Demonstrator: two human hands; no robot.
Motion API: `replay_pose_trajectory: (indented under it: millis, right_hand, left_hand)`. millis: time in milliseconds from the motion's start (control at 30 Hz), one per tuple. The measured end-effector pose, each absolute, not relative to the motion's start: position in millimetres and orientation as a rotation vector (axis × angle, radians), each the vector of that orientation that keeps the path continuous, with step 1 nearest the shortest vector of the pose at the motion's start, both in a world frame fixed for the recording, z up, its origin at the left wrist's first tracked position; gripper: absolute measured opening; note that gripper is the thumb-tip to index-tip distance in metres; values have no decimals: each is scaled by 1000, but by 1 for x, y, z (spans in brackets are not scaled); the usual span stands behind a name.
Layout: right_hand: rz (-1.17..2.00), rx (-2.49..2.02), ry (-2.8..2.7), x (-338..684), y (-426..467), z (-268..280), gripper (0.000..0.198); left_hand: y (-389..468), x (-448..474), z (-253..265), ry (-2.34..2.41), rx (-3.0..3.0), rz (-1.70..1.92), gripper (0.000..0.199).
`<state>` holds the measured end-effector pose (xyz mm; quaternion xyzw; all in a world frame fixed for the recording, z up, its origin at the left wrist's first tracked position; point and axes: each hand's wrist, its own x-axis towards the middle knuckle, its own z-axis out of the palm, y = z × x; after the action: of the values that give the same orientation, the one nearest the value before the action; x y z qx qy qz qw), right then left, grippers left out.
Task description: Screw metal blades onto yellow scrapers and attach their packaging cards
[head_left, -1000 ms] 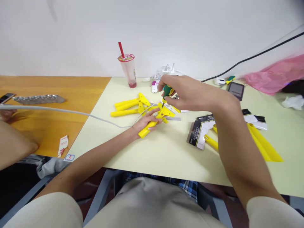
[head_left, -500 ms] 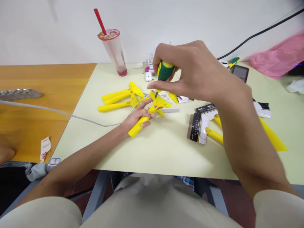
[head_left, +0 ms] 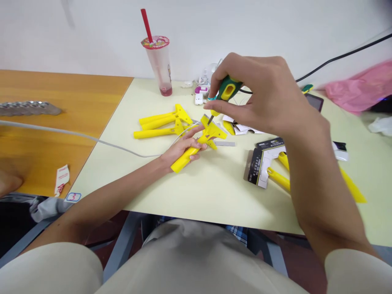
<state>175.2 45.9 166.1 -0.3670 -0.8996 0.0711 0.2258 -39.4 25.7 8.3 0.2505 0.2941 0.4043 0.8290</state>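
Observation:
My left hand (head_left: 186, 149) is wrapped round the handle of a yellow scraper (head_left: 181, 160), whose wide head points away to the upper right. Above it, my right hand (head_left: 254, 94) grips a green and yellow screwdriver (head_left: 227, 90). The screwdriver leans, and its metal tip meets the scraper's head; whether it sits in a screw is too small to tell. Several more yellow scraper handles (head_left: 154, 133) lie just beyond my left hand. A flat metal blade (head_left: 226, 143) lies on the table beside the held scraper's head.
A plastic cup (head_left: 159, 67) with a red straw stands near the wall. Packaged yellow scrapers with black and white cards (head_left: 259, 167) lie under my right forearm. A grey cable (head_left: 122, 151) crosses from the left. A pink cloth or bag (head_left: 361, 87) lies at the back right.
The screwdriver has tilted, its handle now leaning to the right as my right hand has turned. The view has shifted slightly, so things sit further right. My left hand keeps its hold.

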Motion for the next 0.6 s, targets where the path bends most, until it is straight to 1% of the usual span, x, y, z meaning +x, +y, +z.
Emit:
replay_pose_trajectory:
  millis: [100, 267, 433, 600]
  right_hand:
    - [213, -1096, -2465, 175, 46, 165, 21]
    - [208, -966, -2542, 178, 46, 165, 18]
    - [259, -1074, -2521, 179, 50, 163, 22]
    - [246, -1043, -2506, 180, 53, 163, 22]
  left_hand:
    - [25, -39, 9, 619, 526, 857, 85]
    - [26, -38, 12, 633, 475, 879, 86]
    - [28, -39, 10, 627, 483, 888, 85]
    - [28, -39, 8, 644, 524, 893, 82]
